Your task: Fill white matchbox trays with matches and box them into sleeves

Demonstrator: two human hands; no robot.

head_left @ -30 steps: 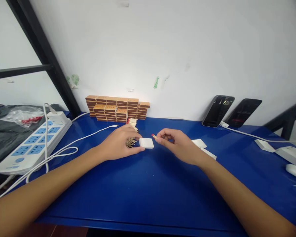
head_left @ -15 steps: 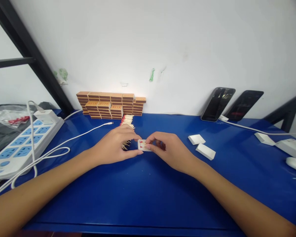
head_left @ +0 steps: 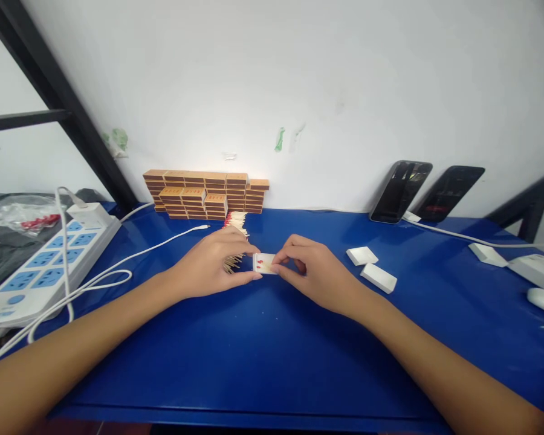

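The white matchbox tray is between the left hand, clasping its end, and the right hand, nearly closed, its hold unclear. Probably light and crushable; steady it gently by the sides.

The left hand holds a small white tray by its left end, between thumb and finger, over a blue table. A few red-tipped matches lie inside it. The right hand pinches its fingertips together at the tray's right end; what they grip is hidden. Loose matches are heaped beyond and beside the left hand, in front of stacked matchboxes near the wall. Two more white trays lie right of the right hand. Farther back, two phones lean against the wall. A power strip sits at the far left.
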